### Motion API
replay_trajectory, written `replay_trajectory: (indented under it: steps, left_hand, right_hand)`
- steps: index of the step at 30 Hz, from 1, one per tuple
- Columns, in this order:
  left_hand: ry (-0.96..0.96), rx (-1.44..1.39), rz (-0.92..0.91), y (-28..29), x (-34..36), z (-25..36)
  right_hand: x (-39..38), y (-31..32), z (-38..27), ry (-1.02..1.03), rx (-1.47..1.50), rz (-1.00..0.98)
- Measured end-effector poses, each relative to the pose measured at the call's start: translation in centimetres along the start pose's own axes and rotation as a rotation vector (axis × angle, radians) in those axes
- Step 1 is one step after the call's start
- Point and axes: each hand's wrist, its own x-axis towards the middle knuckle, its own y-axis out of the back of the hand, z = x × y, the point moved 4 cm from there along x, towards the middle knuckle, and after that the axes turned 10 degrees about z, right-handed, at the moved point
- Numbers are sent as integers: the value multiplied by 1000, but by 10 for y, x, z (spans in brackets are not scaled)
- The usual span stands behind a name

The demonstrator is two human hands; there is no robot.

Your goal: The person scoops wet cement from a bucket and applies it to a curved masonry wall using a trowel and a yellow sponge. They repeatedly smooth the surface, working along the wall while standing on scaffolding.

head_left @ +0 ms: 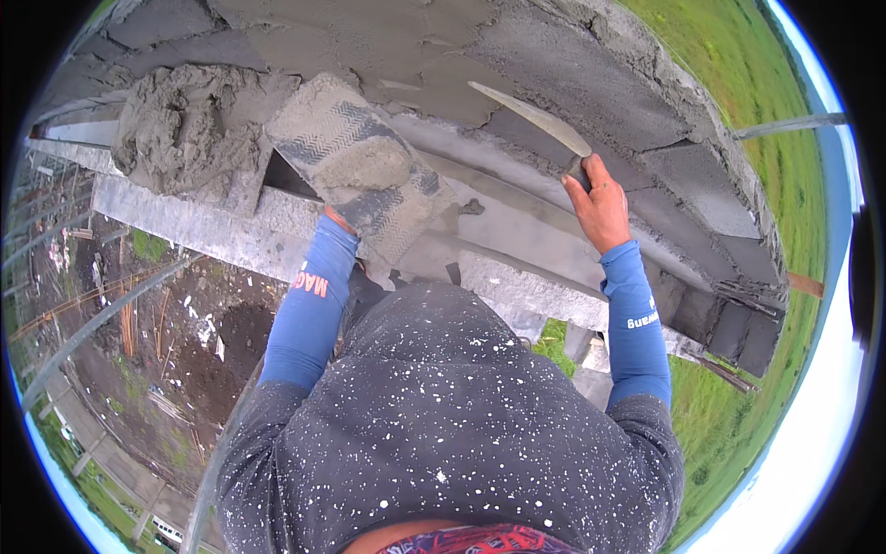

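My left hand [340, 221] holds up a mortar board [406, 220] from beneath; the fingers are hidden under it. The board is rectangular and grey, with a zigzag tread pattern, and carries a small lump of wet mortar [367, 168]. My right hand [602, 209] is closed round the handle of a trowel [535, 118], whose long pointed blade reaches up and left by the block wall [664, 92]. Wet grey mortar is smeared over the wall's left and middle part; to the right, block joints show. A big heap of mortar [185, 129] sits left of the board.
A narrow scaffold plank [212, 226] runs along the wall's foot. Metal scaffold poles [111, 319] stand at the left, and another pole [789, 126] juts out at the right. Far below on the left lies littered ground [194, 360]; grass [775, 83] spreads beyond the wall.
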Motion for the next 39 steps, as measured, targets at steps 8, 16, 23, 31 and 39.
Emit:
replay_trajectory:
  steps: [8, 16, 23, 31, 39]
  left_hand:
    - [289, 236, 50, -35, 51, 3]
    - [182, 1373, 437, -13, -25, 61]
    - [-96, 386, 813, 34, -146, 114]
    - [-136, 368, 821, 50, -196, 142]
    - [-150, 411, 798, 56, -186, 141]
  right_hand:
    - [-35, -96, -51, 384, 351, -205]
    - [-6, -112, -79, 298, 523, -24]
    - [52, -93, -58, -157, 164, -45]
    - [98, 24, -79, -89, 19, -121]
    - [117, 95, -89, -69, 135, -122]
